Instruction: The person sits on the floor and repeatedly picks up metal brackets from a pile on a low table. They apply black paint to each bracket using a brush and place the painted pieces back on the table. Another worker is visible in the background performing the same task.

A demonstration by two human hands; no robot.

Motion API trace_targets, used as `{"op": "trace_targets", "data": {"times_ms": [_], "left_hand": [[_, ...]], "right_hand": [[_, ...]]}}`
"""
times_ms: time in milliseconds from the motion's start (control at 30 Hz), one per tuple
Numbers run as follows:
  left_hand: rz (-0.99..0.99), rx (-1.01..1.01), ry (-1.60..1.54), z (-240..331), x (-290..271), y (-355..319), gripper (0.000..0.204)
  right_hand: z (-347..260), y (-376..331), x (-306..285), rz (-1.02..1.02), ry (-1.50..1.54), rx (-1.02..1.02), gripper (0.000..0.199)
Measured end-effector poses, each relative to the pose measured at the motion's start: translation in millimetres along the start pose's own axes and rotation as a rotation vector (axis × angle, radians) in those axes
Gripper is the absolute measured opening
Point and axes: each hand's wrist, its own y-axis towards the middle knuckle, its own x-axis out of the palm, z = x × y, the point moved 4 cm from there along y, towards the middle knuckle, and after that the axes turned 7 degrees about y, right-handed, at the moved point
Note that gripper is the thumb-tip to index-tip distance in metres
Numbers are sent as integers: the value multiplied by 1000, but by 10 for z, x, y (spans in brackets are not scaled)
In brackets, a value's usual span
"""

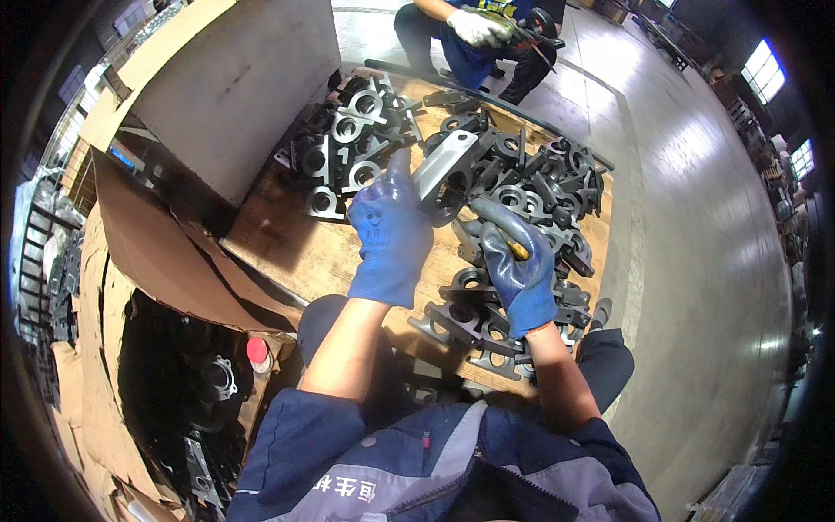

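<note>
From your head view, the part (445,174) you hold is a grey metal casting with a flat, bright machined face turned up to the left and a dark round bore at its lower end. It sits raised above the board (287,248), over the middle of the heap (531,187) of like castings, tilted so its long side runs from lower left to upper right.

Your left hand (391,230), in a blue glove, grasps the part from the left: the fingers reach up along its flat face and the thumb side lies against its lower end. Your bare left forearm rises from the lower edge, above your knee.

Your right hand (519,270), also in a blue glove, is clenched around a tool (518,250) with a yellow-brown handle that shows only a little at the fist. The index finger stretches up and left toward the bore of the part; whether its tip touches the metal you cannot tell. That forearm comes in from the lower right, over the near castings.

A second heap (348,143) lies at the far left of the board, beside a cardboard box (226,78). Beyond the board another person's white-gloved hand (477,28) holds a tool.
</note>
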Motion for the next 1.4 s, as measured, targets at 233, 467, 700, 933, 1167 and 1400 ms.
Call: {"op": "trace_targets", "data": {"times_ms": [233,467,700,933,1167,1400], "left_hand": [[148,124,36,-50,67,-40,57],[182,194,-56,20,36,-18,63],[267,233,-166,47,77,-1,70],[272,146,-511,63,-5,55,66],[166,86,-873,412,-160,-9,67],[-29,61,-1220,887,-348,-239,68]], "right_hand": [[26,11,-9,12,277,284,29],[67,109,-103,-16,191,183,23],[45,134,-212,-81,222,221,26],[-89,-265,-961,206,280,259,32],[-141,-843,-1614,611,1052,366,34],[-327,-1121,-1877,560,1189,304,28]]}}
